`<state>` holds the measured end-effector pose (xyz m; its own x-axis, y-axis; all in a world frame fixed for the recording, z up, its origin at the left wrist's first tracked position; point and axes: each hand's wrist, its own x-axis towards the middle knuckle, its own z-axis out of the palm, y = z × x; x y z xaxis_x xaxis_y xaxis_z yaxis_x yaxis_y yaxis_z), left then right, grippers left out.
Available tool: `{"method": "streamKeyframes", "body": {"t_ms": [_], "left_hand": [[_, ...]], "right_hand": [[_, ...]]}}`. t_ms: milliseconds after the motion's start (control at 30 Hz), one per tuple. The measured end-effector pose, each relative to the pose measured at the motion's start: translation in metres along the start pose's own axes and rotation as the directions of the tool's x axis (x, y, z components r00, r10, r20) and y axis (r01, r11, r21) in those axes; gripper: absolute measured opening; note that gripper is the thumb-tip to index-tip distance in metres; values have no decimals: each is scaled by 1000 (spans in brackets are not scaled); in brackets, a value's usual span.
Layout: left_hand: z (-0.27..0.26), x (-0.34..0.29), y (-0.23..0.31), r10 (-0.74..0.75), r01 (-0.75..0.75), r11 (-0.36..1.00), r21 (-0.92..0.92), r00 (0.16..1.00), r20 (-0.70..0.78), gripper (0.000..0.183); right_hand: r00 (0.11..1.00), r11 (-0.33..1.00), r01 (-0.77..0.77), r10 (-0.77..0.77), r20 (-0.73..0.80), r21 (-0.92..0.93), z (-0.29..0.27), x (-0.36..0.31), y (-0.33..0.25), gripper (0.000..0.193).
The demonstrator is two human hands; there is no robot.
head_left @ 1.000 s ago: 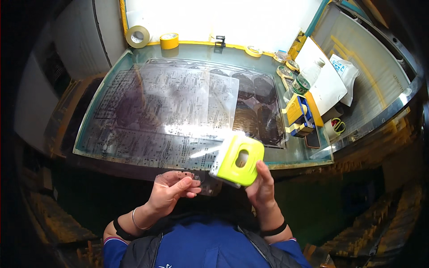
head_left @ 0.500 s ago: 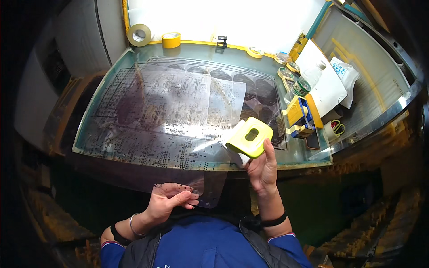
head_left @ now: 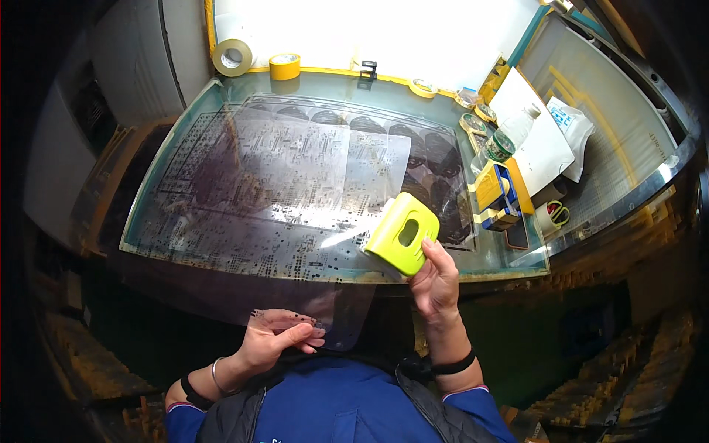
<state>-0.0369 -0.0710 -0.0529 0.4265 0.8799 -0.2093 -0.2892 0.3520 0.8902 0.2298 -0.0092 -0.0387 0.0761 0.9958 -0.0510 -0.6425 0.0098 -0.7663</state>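
- Punch, lime green with an oval opening in its broad lever, hangs in the head view above the near edge of the glass table, apart from the film in the other hand.
- The right hand is closed round the lower right end of the punch, thumb on the green face; the fingers behind are mostly hidden.
- By its look, the punch is rigid and smooth, light enough for one hand but with some heft; its rear end makes a good hold, with the palm able to squeeze lever against base.
- The left hand pinches a clear film between thumb and fingers, the fingers showing through it; dark marks line its upper edge there.
- The film hangs below the table edge and seems to run back over it, though where it ends among the other sheets I cannot tell.
- It should be nearly weightless, bendy and slick, prone to creases and scratches; the margin or a corner, clear of the print, is the kindest place to pinch.
- Printed sheets overlap on the glass beyond, and a blue tape dispenser stands at the right.
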Motion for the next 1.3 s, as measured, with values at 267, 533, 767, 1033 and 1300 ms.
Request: {"method": "streamKeyframes", "body": {"t_ms": [267, 533, 767, 1033, 1300], "left_hand": [[-17, -22, -8, 7, -7, 995, 102, 1000, 3, 13], [-45, -55, -32, 186, -220, 866, 449, 975, 118, 11], [-61, -72, -49, 180, -192, 852, 486, 981, 72, 11], [-54, -75, -38, 87, -101, 827, 552, 995, 52, 12], [-60, -71, -46, 126, -138, 860, 492, 990, 57, 10]], "right_hand": [[997, 999, 36, -39, 69, 39, 16, 16, -22, 53], [989, 989, 141, -143, 36, 50, 25, 36, -40, 52], [981, 976, 184, -174, -90, 113, 11, 53, -55, 59], [968, 954, 230, -204, -143, 192, 7, 59, -65, 61], [970, 959, 227, -208, -126, 170, 6, 61, -63, 61]]}}
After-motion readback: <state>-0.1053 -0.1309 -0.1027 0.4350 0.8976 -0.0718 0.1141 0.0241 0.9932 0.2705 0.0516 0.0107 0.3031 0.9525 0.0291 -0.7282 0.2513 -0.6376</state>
